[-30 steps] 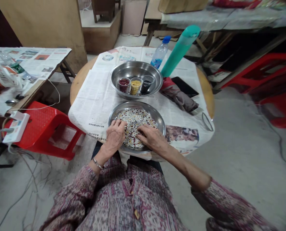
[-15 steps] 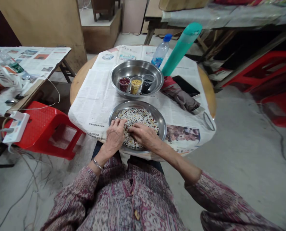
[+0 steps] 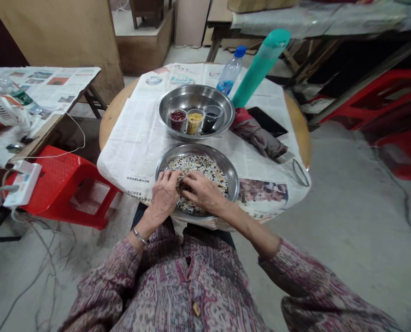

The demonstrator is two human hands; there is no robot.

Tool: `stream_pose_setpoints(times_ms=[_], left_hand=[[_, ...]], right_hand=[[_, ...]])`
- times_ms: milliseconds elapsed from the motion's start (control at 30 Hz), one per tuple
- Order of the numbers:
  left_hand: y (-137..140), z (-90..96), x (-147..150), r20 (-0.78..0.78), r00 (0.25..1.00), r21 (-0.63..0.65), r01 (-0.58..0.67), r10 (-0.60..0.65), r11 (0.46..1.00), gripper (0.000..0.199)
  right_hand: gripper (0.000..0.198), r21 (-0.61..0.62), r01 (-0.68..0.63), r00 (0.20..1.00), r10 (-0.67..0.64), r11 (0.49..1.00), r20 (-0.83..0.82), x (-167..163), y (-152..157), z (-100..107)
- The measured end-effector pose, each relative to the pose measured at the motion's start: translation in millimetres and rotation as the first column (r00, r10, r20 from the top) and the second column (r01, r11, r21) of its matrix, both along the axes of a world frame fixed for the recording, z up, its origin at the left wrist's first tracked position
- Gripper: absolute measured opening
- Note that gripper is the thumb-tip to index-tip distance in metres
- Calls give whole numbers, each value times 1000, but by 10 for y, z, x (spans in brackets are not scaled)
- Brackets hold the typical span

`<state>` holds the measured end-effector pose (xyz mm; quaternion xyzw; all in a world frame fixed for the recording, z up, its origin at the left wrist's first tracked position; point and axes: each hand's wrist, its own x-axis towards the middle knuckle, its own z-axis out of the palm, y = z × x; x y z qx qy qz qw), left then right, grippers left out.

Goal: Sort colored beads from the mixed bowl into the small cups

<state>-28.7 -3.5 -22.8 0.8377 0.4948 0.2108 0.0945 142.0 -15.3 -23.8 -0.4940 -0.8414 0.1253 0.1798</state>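
Note:
A steel basin (image 3: 230, 169) near the table's front edge holds a mix of white, dark and yellow grains and beans (image 3: 207, 168). My left hand (image 3: 166, 190) is at its left side, fingers curled down over the mix. Close beside it, my right hand (image 3: 205, 191) is in the basin with bent fingers closed together among the grains. Whatever either hand's fingertips hold is hidden. Behind stands a second steel basin (image 3: 191, 94) with three clear cups: one of dark red beans (image 3: 178, 121), one of yellow kernels (image 3: 194, 123) and one of black beans (image 3: 211, 120).
Newspaper (image 3: 132, 143) covers the round table. A blue-capped bottle (image 3: 230, 74), a tall teal bottle (image 3: 261, 69), a folded umbrella (image 3: 261, 138) and a dark phone (image 3: 268, 122) lie or stand toward the right. A red stool (image 3: 63, 184) with a power strip (image 3: 23, 184) is at left.
My right hand has shifted slightly left and up, closer to my left hand, and its fingers are more bent. My left hand has hardly moved.

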Motion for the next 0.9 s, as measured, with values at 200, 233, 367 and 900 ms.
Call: stream_pose_setpoints(times_ms=[200,233,367,900], left_hand=[[-2,-7,3,3,1000,30,24,-24,999,32],[0,-3,4,-4,1000,31,30,-30,999,29],[17,36,8,-45,997,10,59,-58,998,25],[23,207,-16,-211,932,-239,243,-294,940,24]], right_hand=[[11,-1,-92,995,92,996,42,161,-154,22],[12,17,-32,998,31,999,55,210,-158,9],[18,105,185,981,-189,977,32,348,-185,-26],[28,21,186,982,-187,982,34,386,-306,-217]])
